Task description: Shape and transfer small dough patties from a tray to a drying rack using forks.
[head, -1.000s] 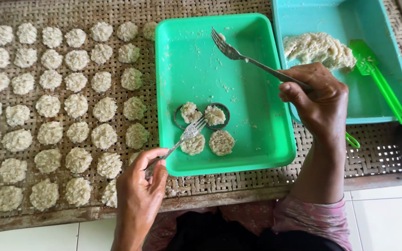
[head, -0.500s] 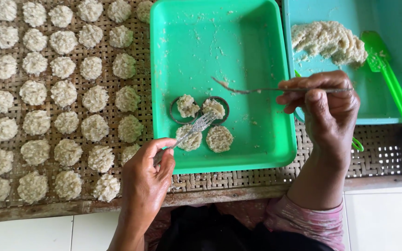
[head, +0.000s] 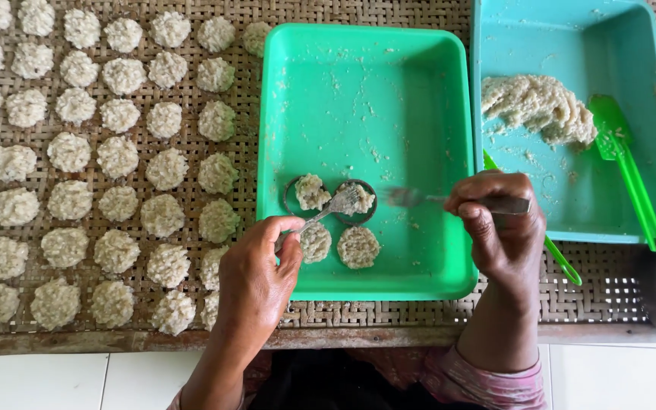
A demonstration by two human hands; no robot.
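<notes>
Green tray lies mostly bare; both hands grip forks, left, right, near its front rim.

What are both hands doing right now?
Left hand: closed on a fork resting on the patties in the green tray.
Right hand: closed on a second fork.

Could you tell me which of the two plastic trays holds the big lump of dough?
The blue tray on the right; the green tray holds only small patties.
</notes>
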